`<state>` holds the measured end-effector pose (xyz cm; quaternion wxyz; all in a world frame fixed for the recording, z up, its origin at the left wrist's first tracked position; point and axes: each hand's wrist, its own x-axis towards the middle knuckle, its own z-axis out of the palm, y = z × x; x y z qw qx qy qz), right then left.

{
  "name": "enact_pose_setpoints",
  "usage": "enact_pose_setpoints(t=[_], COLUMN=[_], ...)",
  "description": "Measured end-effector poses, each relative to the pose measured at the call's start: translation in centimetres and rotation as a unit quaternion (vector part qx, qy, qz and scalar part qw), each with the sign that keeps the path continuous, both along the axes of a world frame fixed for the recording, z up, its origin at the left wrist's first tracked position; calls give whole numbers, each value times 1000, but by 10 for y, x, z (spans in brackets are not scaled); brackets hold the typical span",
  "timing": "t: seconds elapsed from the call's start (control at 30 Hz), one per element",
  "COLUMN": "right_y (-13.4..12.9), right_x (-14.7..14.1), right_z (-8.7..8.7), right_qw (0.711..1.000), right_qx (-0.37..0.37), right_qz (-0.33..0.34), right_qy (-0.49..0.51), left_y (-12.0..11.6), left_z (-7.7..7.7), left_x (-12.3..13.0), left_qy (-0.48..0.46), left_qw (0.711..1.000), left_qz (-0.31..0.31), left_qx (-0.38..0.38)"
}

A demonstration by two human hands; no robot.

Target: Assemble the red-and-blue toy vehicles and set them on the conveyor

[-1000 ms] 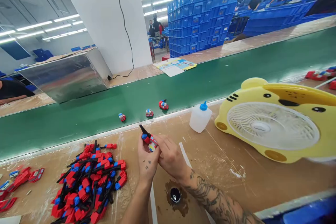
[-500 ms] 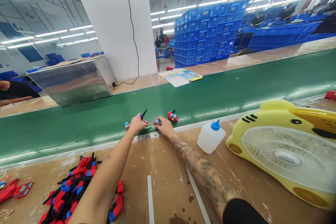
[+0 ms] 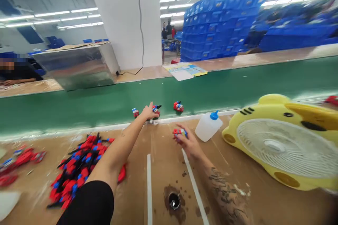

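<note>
My left hand reaches to the near edge of the green belt, its index finger and thumb around a small red-and-blue toy piece with a black stick. Part of that piece is hidden by the hand. Closer to me, over the brown worktop, my right hand grips a small red, blue and white toy piece in its fingers. Two similar toy pieces rest on the belt, a left one beside my left hand and a right one farther right.
A heap of red, blue and black parts lies left on the worktop. A white bottle with a blue cap and a yellow fan stand right. A metal-lined hole is in front. Beyond the belt are stacked blue crates.
My right hand has drawn back from the belt towards me, carrying its toy piece over the worktop. My left hand stays at the belt edge. The view has shifted.
</note>
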<state>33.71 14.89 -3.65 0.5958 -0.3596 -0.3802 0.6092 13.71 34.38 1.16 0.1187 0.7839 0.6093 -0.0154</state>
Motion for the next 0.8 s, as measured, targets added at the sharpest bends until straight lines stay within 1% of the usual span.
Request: enact_pose_setpoints(t=[0.07, 0.1, 0.17, 0.2, 0.23, 0.3, 0.33, 0.37, 0.43, 0.5, 0.53, 0.6, 0.67, 0.7, 0.73, 0.8], right_y=[-19, -28, -46, -53, -59, -67, -69, -70, -71, -73, -74, -79, -85, -89, -92, -99], right_x=[5, 8, 14, 16, 17, 16, 14, 11, 6, 3, 2, 2, 4, 5, 6, 7], right_z=[-6, -9, -14, -16, -17, -17, -17, -16, -16, -16, -16, -16, -16, -15, -15, -13], right_qw=[996, 993, 988, 986, 986, 988, 990, 991, 993, 994, 994, 993, 992, 990, 988, 982], right_qx=[-64, -88, -116, -121, -121, -109, -100, -92, -82, -76, -74, -72, -74, -77, -79, -77], right_qz=[13, 30, 65, 78, 87, 84, 75, 66, 55, 57, 60, 65, 69, 74, 81, 98], right_qy=[54, 71, 81, 78, 74, 69, 67, 66, 64, 61, 60, 63, 76, 87, 102, 139], left_y=[-35, -58, -115, -147, -178, -232, -252, -268, -285, -289, -288, -287, -287, -288, -290, -295], left_z=[14, 21, 33, 37, 37, 31, 24, 16, 1, -9, -11, -9, 0, 5, 10, 13], left_x=[-35, -54, -93, -110, -124, -143, -148, -150, -147, -139, -134, -123, -112, -108, -105, -102], left_qy=[18, 31, 66, 83, 97, 116, 123, 129, 132, 124, 118, 107, 100, 81, 43, -83], left_qw=[999, 999, 997, 995, 992, 989, 988, 988, 988, 989, 989, 987, 982, 982, 984, 986], left_qz=[-21, -32, -51, -58, -68, -85, -85, -82, -70, -71, -80, -110, -150, -165, -170, -141], left_qx=[18, 19, 1, -14, -29, -41, -41, -37, -28, -26, -30, -42, -51, -44, -27, 22])
